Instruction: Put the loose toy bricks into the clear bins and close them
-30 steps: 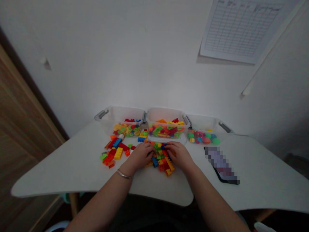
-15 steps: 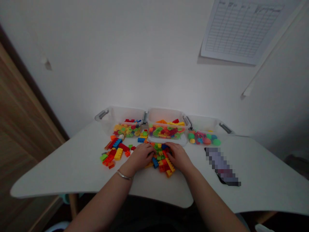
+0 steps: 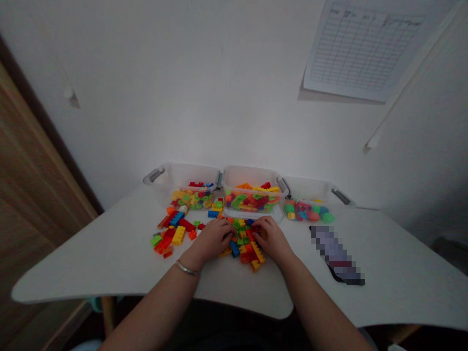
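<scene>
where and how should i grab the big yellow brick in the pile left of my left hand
Probably pinch the yellow brick across its long sides, from above and the near side: it looks longer than wide, its near end facing the front of the table. Red bricks sit close on its left.

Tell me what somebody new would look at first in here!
Probably the bright heap of bricks on the white table, right between the person's left grip and right grip. Next might come the looser scatter of bricks to its left, and the three see-through bins of colourful pieces in a row behind. Up on the right, a gridded paper hangs on the pale wall.
</scene>
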Motion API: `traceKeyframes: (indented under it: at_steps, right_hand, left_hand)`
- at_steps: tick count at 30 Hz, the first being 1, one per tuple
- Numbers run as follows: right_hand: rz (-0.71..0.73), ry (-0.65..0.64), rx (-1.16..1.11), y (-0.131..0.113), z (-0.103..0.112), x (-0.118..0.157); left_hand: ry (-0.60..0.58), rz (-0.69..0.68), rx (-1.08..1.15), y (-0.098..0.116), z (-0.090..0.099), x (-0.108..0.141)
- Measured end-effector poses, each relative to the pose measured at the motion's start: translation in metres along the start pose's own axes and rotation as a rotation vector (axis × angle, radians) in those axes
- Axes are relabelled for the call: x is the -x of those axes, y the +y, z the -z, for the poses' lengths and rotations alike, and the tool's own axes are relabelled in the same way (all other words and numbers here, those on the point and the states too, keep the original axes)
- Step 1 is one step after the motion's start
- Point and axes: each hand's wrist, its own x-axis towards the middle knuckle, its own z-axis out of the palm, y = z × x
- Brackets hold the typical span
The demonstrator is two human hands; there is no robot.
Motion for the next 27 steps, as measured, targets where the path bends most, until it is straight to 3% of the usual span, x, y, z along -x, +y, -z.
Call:
traceKeyframes:
  at_steps: [6, 13, 17, 21, 27]
  right_hand:
    - [0.044, 0.058, -0.014, -0.002, 0.003, -0.001]
    - [0.128, 0.483, -0.039, -0.01, 0.034, -0.023]
    - [0.086, 0.625, 0.053, -0.002, 0.056, -0.045]
    - [0.04, 0.618, 0.177, 0.008, 0.062, -0.062]
    - [0.007, 0.426, 0.351, 0.01, 0.049, -0.066]
  left_hand:
    - [-0.01, -0.007, -0.006, -0.002, 0.0, 0.0]
    - [0.0, -0.006, -0.002, -0.002, -0.001, 0.001]
    - [-0.008, -0.007, 0.0, -0.002, 0.0, 0.001]
    - [-0.007, -0.013, 0.007, -0.002, 0.0, 0.0]
    - [-0.019, -0.004, -0.006, -0.002, 0.0, -0.001]
